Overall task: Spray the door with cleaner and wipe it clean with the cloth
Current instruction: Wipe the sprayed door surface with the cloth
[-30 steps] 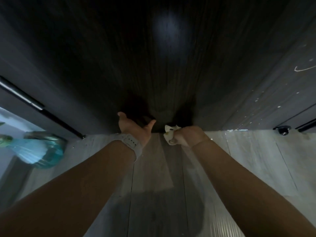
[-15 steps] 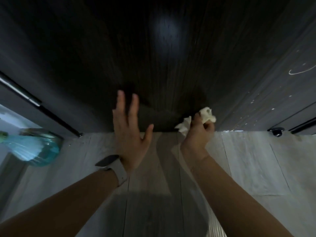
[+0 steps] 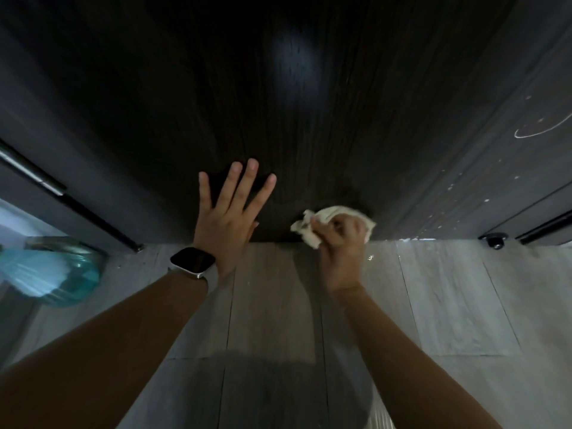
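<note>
A dark wood-grain door (image 3: 278,103) fills the upper part of the view, seen from above down to its bottom edge. My left hand (image 3: 229,218) lies flat on the door near its foot, fingers spread straight; a watch sits on that wrist. To its right my right hand (image 3: 342,246) grips a crumpled cream cloth (image 3: 328,216) and holds it against the door's lowest part. A blurred teal spray bottle (image 3: 52,270) lies on the floor at the far left, away from both hands.
Grey wood-look floor tiles (image 3: 448,298) run below the door. A dark frame with a metal strip (image 3: 34,178) stands at the left. The grey panel (image 3: 495,150) to the right carries white specks and drips. A black door stop (image 3: 494,241) sits at its foot.
My left hand rose from low by the floor and flattened on the door with fingers spread. My right hand with the cloth swept right along the door's bottom.
</note>
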`<state>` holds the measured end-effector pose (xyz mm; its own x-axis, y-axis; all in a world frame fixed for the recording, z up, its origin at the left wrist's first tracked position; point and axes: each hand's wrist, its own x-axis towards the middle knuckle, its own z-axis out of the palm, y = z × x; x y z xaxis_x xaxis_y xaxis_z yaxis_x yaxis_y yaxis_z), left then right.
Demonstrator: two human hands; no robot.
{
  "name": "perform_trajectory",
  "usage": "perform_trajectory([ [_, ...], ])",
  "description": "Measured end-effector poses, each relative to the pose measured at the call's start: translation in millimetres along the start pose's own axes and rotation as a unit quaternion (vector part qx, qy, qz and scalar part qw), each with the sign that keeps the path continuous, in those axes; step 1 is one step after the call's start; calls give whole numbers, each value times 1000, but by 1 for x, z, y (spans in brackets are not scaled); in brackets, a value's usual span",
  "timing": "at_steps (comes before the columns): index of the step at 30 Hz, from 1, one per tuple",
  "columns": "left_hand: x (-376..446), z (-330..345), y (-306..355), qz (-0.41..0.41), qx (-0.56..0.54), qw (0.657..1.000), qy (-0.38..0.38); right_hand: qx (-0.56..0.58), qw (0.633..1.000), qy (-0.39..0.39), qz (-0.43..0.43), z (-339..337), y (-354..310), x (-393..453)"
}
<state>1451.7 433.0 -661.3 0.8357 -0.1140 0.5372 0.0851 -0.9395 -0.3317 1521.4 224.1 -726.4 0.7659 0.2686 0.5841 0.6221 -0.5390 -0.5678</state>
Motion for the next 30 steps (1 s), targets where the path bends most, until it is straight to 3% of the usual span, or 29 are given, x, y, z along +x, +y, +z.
perform_trajectory([
  [3, 1, -4, 1, 2, -9, 1000, 5, 14, 994, -95, 58, 18, -3, -23],
  [10, -1, -7, -4, 14, -26, 1000, 0, 20, 989, 101, -104, -17, -36, 42],
  [12, -2, -5, -3, 12, -24, 1000, 9, -6, 987, 78, -143, -5, -39, 41],
  [14, -2, -6, -1, 9, -17, 1000, 20, -20, 988, 5, -153, 17, -32, 27],
  [18, -4, -7, -2, 16, -9, 999, 32, -18, 992, -108, -55, 36, -29, 2],
  [20, -6, -9, -7, 20, -11, 999, 37, -15, 994, -90, -66, 26, -40, 9],
  [25, -4, -23, -7, 21, -29, 999, 29, -41, 986, 81, -140, -29, -59, 60],
  [28, -3, -33, -3, 5, -51, 999, -4, -64, 982, 39, -171, -37, -45, 57],
  [30, -1, -47, 0, 0, -66, 997, -26, -64, 989, -20, -131, -39, -31, 45],
])
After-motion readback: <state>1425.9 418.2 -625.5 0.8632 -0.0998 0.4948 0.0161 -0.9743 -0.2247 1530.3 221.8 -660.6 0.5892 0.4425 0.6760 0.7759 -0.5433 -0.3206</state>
